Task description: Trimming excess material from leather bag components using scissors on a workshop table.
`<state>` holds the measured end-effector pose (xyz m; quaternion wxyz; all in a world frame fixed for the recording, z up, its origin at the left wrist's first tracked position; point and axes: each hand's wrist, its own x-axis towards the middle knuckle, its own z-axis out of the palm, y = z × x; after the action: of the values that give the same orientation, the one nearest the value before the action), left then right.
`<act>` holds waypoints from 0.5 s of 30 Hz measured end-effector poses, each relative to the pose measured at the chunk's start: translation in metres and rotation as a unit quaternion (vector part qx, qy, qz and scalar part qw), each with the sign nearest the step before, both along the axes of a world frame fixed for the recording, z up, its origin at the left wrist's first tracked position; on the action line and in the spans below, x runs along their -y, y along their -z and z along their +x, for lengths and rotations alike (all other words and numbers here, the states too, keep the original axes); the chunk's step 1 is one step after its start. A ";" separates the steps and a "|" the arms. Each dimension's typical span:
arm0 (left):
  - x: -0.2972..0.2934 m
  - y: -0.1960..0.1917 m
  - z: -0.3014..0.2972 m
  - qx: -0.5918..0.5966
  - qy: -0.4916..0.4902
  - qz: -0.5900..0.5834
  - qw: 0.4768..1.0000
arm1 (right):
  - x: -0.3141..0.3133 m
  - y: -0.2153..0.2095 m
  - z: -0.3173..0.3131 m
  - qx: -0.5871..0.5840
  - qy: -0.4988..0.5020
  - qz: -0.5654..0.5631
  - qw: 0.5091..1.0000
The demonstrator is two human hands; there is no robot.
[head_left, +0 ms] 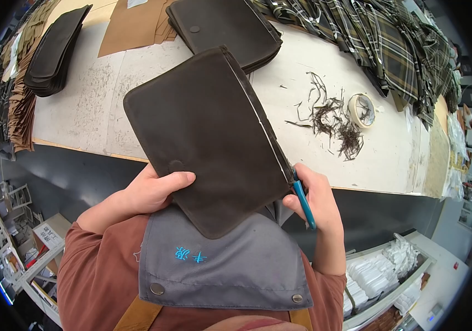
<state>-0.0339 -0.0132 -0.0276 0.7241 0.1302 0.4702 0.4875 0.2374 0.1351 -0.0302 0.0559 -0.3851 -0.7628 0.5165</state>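
A dark brown flat piece with rounded corners (208,132), leather-like and with a round bump near one edge, is held up tilted in front of me. My left hand (161,187) grips its lower left edge, thumb on top and fingers hidden beneath. At its right edge, where a pale strip runs along the side, my right hand (316,196) is closed around blue-handled scissors (303,204). The blades are mostly hidden by the piece's edge, so I cannot tell whether they touch it.
Beyond the piece, a stack of similar dark pieces (230,30) lies on the white table (98,105), with another stack (56,52) at left. Brown sheets (131,27) sit between them. Right of centre are dark trimmings (335,124) and a tape roll (362,110). Plaid fabric (385,47) covers the far right.
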 end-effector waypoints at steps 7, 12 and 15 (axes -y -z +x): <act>0.000 0.000 0.000 -0.016 -0.003 0.006 1.000 | -0.003 0.001 0.003 0.006 0.008 -0.004 1.000; 0.000 0.001 0.000 -0.016 0.001 0.015 1.000 | -0.006 -0.004 0.009 0.041 -0.021 0.008 0.999; -0.002 -0.001 0.001 -0.025 0.011 0.011 1.000 | -0.005 -0.005 0.005 0.045 -0.010 0.018 0.999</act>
<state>-0.0327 -0.0116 -0.0265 0.7159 0.1549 0.4815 0.4813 0.2420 0.1400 -0.0255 0.0228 -0.3992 -0.7776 0.4852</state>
